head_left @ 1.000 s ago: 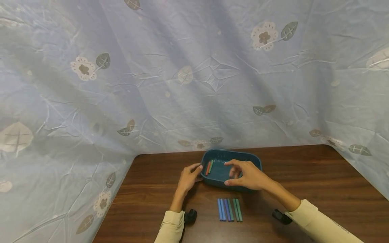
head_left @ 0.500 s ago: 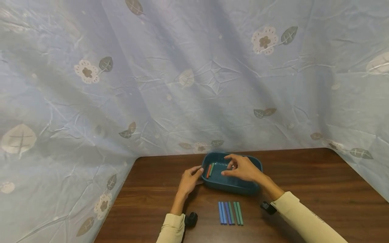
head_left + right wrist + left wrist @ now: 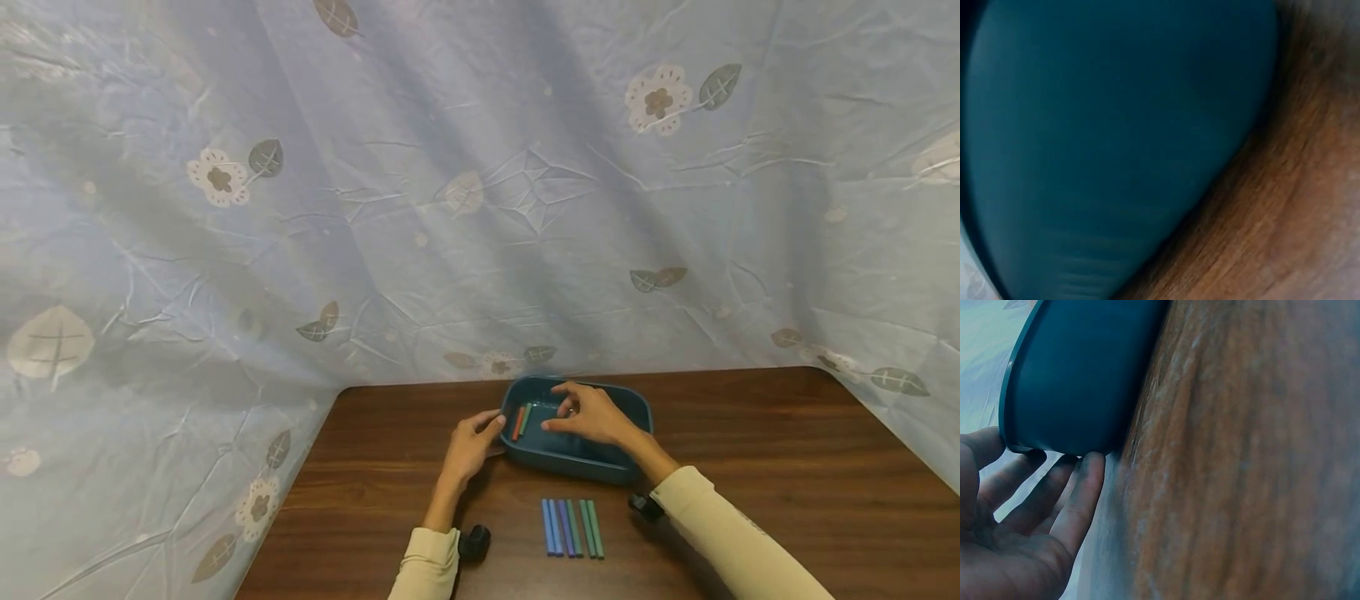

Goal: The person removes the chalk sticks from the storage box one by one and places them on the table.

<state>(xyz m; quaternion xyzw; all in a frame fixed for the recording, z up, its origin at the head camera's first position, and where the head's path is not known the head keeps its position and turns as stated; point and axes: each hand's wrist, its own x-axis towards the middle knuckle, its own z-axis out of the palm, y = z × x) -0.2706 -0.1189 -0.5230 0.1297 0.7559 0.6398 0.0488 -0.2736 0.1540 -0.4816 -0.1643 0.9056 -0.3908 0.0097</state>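
A dark teal plastic bin (image 3: pixel 577 468) stands near the table's back edge. At its left end is my left hand (image 3: pixel 467 446); in the left wrist view, the straight fingers (image 3: pixel 1088 487) touch the outer wall and the thumb lies at the rim. Over the bin's inside hovers my right hand (image 3: pixel 592 414), thumb and index finger spread apart, the other fingers bent, no object visible between them. A red stick (image 3: pixel 518 423) and a green stick (image 3: pixel 527 419) lie side by side in the bin's left end. The right wrist view shows only bin wall (image 3: pixel 1116 125) and table.
In front of the bin, several thin sticks lie in a row: blue ones (image 3: pixel 551 527), a purple one (image 3: pixel 566 528) and green ones (image 3: pixel 591 528). The brown wooden table (image 3: pixel 375 483) meets a floral curtain (image 3: pixel 450 250) behind and at both sides.
My right hand has moved left and slightly farther back over the bin, toward the red and green sticks. The left hand stays at the bin's left end. The view has shifted slightly.
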